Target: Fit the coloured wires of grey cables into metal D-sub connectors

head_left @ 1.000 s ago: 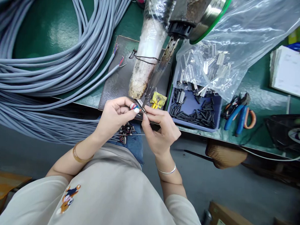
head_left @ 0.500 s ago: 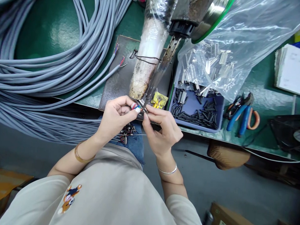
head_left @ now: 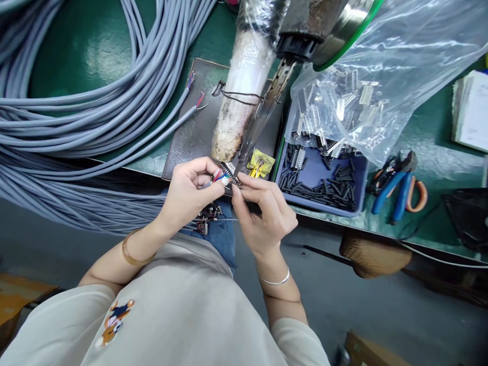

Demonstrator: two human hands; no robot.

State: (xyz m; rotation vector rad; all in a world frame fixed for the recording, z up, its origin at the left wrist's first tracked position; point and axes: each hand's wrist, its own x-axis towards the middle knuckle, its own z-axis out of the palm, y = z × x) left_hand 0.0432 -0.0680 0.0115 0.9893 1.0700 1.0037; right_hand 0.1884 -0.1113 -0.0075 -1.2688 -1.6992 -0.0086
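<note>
My left hand [head_left: 190, 190] is closed in a pinch on thin coloured wires [head_left: 217, 176], red and blue among them. Right beside them is a small metal multi-pin connector [head_left: 229, 166]. My right hand [head_left: 267, 205] pinches at the connector's right end; its fingertips partly cover that end. A soldering iron [head_left: 267, 106] slants down from above, and its lower end is close to the connector and fingertips. Whether the tip touches the wires I cannot tell. Behind my right fingers lies a yellow sponge [head_left: 265, 158].
A blue tray [head_left: 319, 203] to the right holds short black tubes and connectors, partly under a clear plastic bag [head_left: 392, 111]. Pliers [head_left: 401, 195] lie farther right. Grey cables [head_left: 110, 104] cover the left. A white wrapped cylinder [head_left: 242, 86] and solder spool [head_left: 348, 25] stand above.
Both hands keep their pinch in nearly the same place, with only tiny finger shifts at the connector. The view has moved slightly, so the tray and pliers appear a little farther right.
</note>
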